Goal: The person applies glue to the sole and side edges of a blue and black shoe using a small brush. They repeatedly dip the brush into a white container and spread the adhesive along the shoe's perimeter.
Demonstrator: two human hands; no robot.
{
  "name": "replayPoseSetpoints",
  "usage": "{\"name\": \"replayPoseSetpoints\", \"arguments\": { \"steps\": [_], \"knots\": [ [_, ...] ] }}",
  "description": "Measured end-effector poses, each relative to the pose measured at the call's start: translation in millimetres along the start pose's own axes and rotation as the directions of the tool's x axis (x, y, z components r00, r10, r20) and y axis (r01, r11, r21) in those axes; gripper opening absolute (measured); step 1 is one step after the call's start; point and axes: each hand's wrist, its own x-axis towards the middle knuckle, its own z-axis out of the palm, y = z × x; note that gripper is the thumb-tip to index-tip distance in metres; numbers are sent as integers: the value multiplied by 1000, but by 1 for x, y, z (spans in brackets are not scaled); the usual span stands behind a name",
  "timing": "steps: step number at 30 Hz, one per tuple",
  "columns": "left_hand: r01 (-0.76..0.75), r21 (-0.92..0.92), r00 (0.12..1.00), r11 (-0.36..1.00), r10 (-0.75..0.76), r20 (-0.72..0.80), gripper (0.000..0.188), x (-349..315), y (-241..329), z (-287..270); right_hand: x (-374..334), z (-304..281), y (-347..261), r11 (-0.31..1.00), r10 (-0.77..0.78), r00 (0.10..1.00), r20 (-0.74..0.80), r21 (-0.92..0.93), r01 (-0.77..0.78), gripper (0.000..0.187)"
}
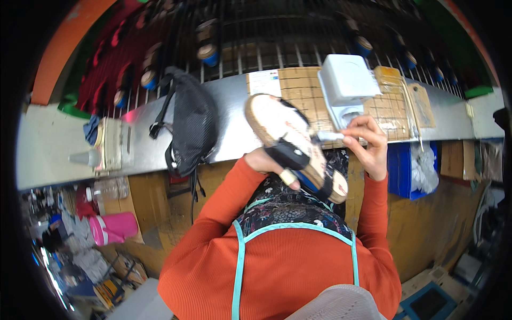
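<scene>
My left hand (264, 161) grips a sandal (274, 120) from below, at its side. The sandal has a pale footbed, black straps and a tan sole edge, and it is tilted over the bench edge above my lap. A pale yellow wrap (288, 176) covers one finger of this hand. Between the fingertips of my right hand (369, 140) is a small whitish stick-shaped tool with a dark tip (329, 136). Its tip is at the sandal's side edge; blur hides whether they touch. Just beyond this hand stands a white box-shaped container (349, 80) on a white base.
A black mesh bag (194, 120) lies on the metal bench (232, 117) to the left. Cardboard (301, 80) covers the bench's middle. Beyond it, more footwear (208, 53) sits on a rack of bars. A blue bin (400, 170) with plastic bags hangs low on the right.
</scene>
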Motion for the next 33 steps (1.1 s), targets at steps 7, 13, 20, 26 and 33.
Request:
{"name": "replayPoseSetpoints", "arguments": {
  "steps": [7,13,20,26,33],
  "knots": [
    [-360,68,867,931,360,-344,104,-23,24,-17,-52,-38,34,653,59,937,-346,-696,-298,6],
    [-380,-748,924,545,256,-283,126,-12,52,-8,-43,-36,49,484,-102,964,-246,-859,-168,6],
    [-227,-743,972,630,191,-135,76,-14,49,-31,-37,-42,47,493,-66,989,-131,-866,-82,7],
    [-403,-641,911,653,223,-347,76,-20,30,-47,-49,-56,62,771,429,872,-235,-408,-489,16],
    [-293,-235,687,927,33,-726,86,-1,14,-24,-33,-28,41,823,568,798,-202,103,-559,11]
  ]
}}
